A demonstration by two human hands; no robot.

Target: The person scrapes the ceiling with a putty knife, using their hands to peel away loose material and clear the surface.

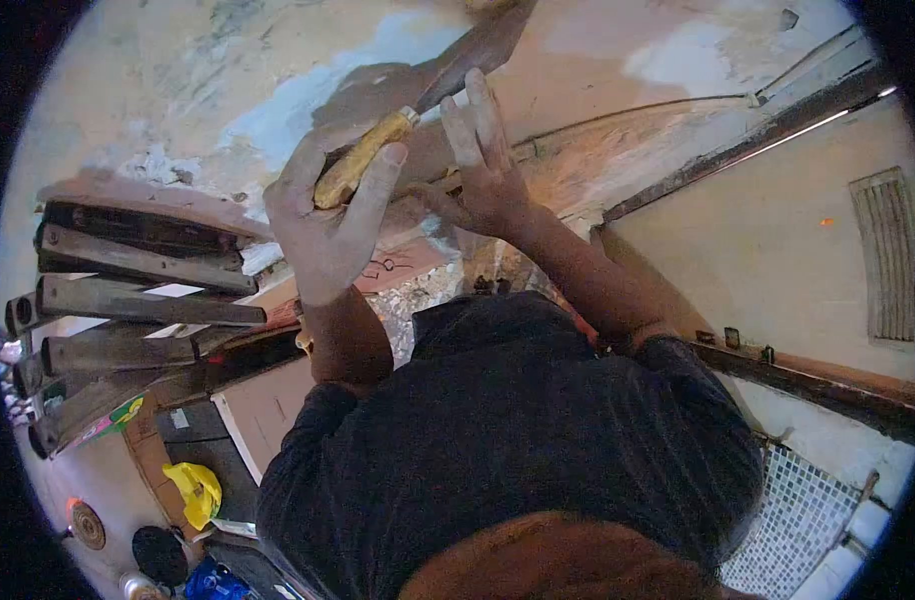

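My left hand (323, 235) is wrapped around the yellowish wooden handle (363, 160) of a scraper, with the thumb along its side. A metal collar joins the handle to a dark, flat blade (473, 55), which points up and right across a patchy wall. Pale dust coats both hands. My right hand (486, 165) is beside the tool, two fingers stretched out so that their tips overlap the lower edge of the blade. The thumb side of that hand is partly hidden.
The wall (598, 60) carries white plaster patches and flaking paint. Dark slats (148, 300) stick out at left. Below them lie a yellow plastic bag (193, 490) and a blue bag (216, 580). A long ledge (828, 385) runs along the right, above mosaic tiles (793, 515).
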